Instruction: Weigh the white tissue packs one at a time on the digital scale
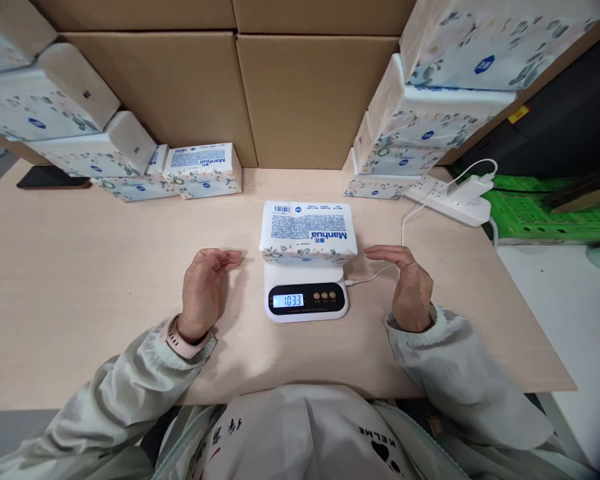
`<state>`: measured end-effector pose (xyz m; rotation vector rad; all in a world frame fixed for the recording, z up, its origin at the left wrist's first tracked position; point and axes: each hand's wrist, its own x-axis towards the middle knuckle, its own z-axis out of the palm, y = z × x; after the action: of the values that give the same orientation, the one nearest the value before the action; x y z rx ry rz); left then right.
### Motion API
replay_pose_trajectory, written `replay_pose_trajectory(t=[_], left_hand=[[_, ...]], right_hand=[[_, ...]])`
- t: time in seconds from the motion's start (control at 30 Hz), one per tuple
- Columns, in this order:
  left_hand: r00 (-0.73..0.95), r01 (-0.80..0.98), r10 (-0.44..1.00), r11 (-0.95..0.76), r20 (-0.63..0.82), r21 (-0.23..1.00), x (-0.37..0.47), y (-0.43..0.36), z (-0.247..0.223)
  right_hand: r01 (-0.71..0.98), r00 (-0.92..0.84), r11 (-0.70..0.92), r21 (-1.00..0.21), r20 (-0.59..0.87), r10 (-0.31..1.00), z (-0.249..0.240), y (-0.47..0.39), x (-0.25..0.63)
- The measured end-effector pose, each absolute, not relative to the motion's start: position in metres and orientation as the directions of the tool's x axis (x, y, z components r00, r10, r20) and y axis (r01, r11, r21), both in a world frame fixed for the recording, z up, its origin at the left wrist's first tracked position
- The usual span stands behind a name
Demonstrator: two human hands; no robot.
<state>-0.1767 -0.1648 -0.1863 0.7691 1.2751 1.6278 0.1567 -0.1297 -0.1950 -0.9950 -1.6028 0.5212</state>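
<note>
flanking tissue pack point(307, 230) on scale point(306, 313), left hand point(203, 290), right hand point(413, 293), fingers point(233, 257) loosely extended, empty

1. The left hand point(203, 288) is held unclenched, left fingers point(229, 256) bent inward.
2. The right hand point(413, 288) is held likewise, right fingers point(387, 253) pointed inward.
3. Both are set well apart, turned roughly toward each other.
4. Left arm point(123, 387) and right arm point(463, 373) are extended forward, angled inward.

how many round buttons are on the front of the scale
3, in a row on the scale, right of its lit display: left button, middle button and right button. Nothing covers that panel.
</note>
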Motion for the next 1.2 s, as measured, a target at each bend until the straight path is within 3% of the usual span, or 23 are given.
replay_pose_trajectory(t=[1.0,1.2], left_hand=[[-0.387,-0.271,0.921,-0.064,-0.048,0.961,-0.177,-0.165,-0.189],[-0.358,-0.079,0.930,-0.117,0.082,0.990,-0.183,-0.162,-0.166]], right_hand=[[0.338,-0.039,0.549,-0.765,0.571,0.820,-0.193,-0.130,0.157],[0.373,-0.109,0.466,-0.802,0.461,0.881,-0.196,-0.133,0.157]])
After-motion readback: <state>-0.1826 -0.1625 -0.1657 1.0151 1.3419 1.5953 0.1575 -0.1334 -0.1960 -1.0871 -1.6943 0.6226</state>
